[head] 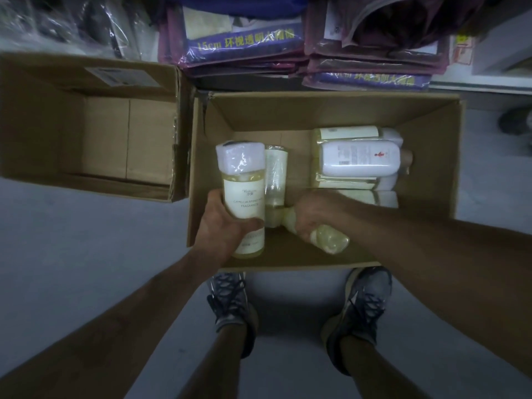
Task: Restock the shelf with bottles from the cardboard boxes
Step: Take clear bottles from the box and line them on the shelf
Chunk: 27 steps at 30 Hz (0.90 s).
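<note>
While both arms reach down into the cardboard box (316,110), the person seems to be at the lifting-out step. The left hand (223,226) is wrapped round the lower body of a labelled bottle (243,194) of pale yellow liquid, cap end pointing away. The right hand (312,214) grips a second bottle (328,239), which is tilted with its base toward the person.

A third bottle (275,174) stands between the two hands, and a stack of bottles (359,161) lies just beyond the right hand.

Next, I'd judge, both bottles must come clear of the box walls and be carried to the shelf, which I cannot pick out.

The held label reads "CAMELLIA AMINO" and "FRAGRANCE"; the brand script above it is too small to read. Beyond the hands, purple packs (244,44) show "15cm" and yellow Chinese characters. An empty box (86,133) sits left of the left hand.
</note>
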{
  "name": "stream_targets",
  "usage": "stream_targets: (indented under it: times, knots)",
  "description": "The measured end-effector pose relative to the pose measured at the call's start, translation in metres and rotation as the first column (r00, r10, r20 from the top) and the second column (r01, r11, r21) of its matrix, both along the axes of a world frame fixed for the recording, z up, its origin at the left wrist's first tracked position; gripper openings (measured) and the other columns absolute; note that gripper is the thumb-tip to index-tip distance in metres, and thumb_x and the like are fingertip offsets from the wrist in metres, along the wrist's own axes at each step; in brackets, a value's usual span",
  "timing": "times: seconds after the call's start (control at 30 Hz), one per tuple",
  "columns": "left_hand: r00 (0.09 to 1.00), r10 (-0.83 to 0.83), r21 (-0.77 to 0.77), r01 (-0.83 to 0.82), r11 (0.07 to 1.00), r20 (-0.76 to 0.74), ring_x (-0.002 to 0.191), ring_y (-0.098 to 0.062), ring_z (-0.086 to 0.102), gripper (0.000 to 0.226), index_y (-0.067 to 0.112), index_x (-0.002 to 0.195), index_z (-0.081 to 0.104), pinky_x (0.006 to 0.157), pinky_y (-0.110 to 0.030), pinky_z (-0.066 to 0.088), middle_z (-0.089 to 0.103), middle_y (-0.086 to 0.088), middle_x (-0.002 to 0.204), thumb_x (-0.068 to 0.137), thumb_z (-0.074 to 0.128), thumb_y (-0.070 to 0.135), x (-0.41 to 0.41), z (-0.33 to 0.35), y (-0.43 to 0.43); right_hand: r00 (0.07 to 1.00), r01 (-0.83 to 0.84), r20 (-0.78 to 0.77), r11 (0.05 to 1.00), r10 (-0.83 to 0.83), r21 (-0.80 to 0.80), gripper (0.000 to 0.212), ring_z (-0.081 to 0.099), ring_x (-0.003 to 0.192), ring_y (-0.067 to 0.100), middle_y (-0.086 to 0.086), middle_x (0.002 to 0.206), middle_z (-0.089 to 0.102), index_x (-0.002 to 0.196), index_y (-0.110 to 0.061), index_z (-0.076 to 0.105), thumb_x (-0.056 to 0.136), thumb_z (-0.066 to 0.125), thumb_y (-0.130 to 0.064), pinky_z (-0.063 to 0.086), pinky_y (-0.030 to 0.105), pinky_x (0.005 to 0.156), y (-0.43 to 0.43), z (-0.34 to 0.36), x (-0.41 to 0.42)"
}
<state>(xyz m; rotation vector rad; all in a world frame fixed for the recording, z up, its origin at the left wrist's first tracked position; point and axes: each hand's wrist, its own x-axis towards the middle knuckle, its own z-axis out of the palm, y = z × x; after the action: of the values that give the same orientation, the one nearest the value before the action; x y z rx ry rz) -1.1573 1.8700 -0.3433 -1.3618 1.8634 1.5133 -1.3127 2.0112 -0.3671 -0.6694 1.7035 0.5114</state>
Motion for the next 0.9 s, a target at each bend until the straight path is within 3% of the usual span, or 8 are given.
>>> stream_targets:
  times: [0.07, 0.13, 0.23, 0.33, 0.4, 0.5, 0.67, 0.9]
  knots:
    - [1.0, -0.006, 0.004, 0.006, 1.0, -0.004, 0.115, -0.019, 0.065, 0.085, 0.031, 0.136, 0.042, 0.092, -0.046, 0.06, 0.064, 0.005, 0.125, 0.072, 0.097, 0.023, -0.001, 0.001, 0.0, 0.993, 0.115, -0.037, 0.993, -0.114, 0.018, 0.059, 0.06, 0.127, 0.028, 0.007, 0.14, 0.061, 0.134, -0.013, 0.061, 0.09, 0.079, -0.048, 0.052, 0.042, 0.109, 0.015, -0.005, 0.01]
    - [1.0, -0.022, -0.002, 0.022, 1.0, -0.002, 0.117, -0.021, 0.065, 0.086, 0.029, 0.137, 0.042, 0.096, -0.05, 0.06, 0.063, 0.003, 0.127, 0.071, 0.098, 0.025, -0.002, 0.001, -0.001, 0.982, 0.187, -0.033, 0.982, -0.187, 0.001, 0.079, 0.059, 0.129, 0.029, 0.01, 0.144, 0.057, 0.148, -0.013, 0.054, 0.087, 0.081, -0.055, 0.053, 0.043, 0.107, 0.026, -0.006, 0.015]
    - [1.0, -0.027, -0.018, 0.027, 0.999, 0.008, 0.116, -0.021, 0.065, 0.088, 0.029, 0.136, 0.042, 0.092, -0.048, 0.061, 0.063, 0.003, 0.127, 0.069, 0.099, 0.028, -0.004, 0.002, -0.004, 0.958, 0.28, -0.045, 0.959, -0.282, -0.036, 0.079, 0.063, 0.118, 0.03, 0.009, 0.135, 0.061, 0.143, -0.017, 0.059, 0.08, 0.084, -0.057, 0.057, 0.042, 0.098, 0.035, -0.009, 0.01]
    - [1.0, -0.01, -0.021, 0.01, 1.0, 0.006, 0.108, -0.014, 0.064, 0.086, 0.031, 0.133, 0.042, 0.077, -0.036, 0.058, 0.063, 0.007, 0.121, 0.068, 0.099, 0.028, -0.004, 0.009, -0.007, 0.904, 0.422, -0.044, 0.903, -0.426, -0.081, 0.08, 0.067, 0.105, 0.027, 0.006, 0.122, 0.066, 0.135, -0.016, 0.062, 0.072, 0.087, -0.058, 0.059, 0.039, 0.088, 0.045, 0.0, 0.001]
    - [1.0, 0.011, -0.022, -0.01, 1.0, 0.016, 0.11, -0.016, 0.065, 0.086, 0.032, 0.132, 0.043, 0.081, -0.043, 0.061, 0.063, 0.007, 0.122, 0.068, 0.099, 0.027, -0.002, 0.017, -0.009, 0.853, 0.518, -0.028, 0.851, -0.521, -0.084, 0.082, 0.065, 0.095, 0.022, 0.001, 0.108, 0.064, 0.13, -0.014, 0.062, 0.068, 0.09, -0.059, 0.056, 0.034, 0.074, 0.056, 0.01, -0.005]
    - [0.999, 0.03, -0.013, -0.029, 0.999, 0.016, 0.112, -0.019, 0.066, 0.086, 0.03, 0.132, 0.043, 0.09, -0.052, 0.062, 0.064, 0.003, 0.124, 0.067, 0.1, 0.024, -0.003, 0.033, -0.011, 0.678, 0.735, 0.051, 0.675, -0.733, -0.061, 0.086, 0.066, 0.097, 0.022, 0.002, 0.111, 0.064, 0.129, -0.014, 0.058, 0.065, 0.092, -0.06, 0.058, 0.035, 0.074, 0.078, 0.028, -0.01]
    - [0.999, 0.034, 0.001, -0.034, 0.999, -0.021, 0.107, -0.01, 0.065, 0.085, 0.036, 0.131, 0.043, 0.074, -0.035, 0.058, 0.065, 0.01, 0.118, 0.069, 0.099, 0.023, -0.007, 0.075, -0.011, 0.317, 0.948, 0.252, 0.298, -0.914, -0.113, 0.071, 0.078, 0.099, 0.021, -0.002, 0.112, 0.079, 0.126, -0.022, 0.07, 0.065, 0.098, -0.045, 0.066, 0.043, 0.084, 0.106, 0.078, -0.008]
    - [0.997, -0.022, -0.017, 0.021, 1.0, -0.069, 0.106, -0.01, 0.067, 0.083, 0.028, 0.134, 0.046, 0.074, -0.033, 0.057, 0.068, 0.011, 0.117, 0.069, 0.099, 0.026, -0.023, 0.145, -0.005, 0.204, 0.952, 0.402, 0.085, -0.892, -0.295, 0.075, 0.073, 0.111, 0.017, -0.008, 0.12, 0.077, 0.133, -0.028, 0.066, 0.066, 0.1, -0.032, 0.062, 0.045, 0.095, 0.104, 0.166, -0.008]
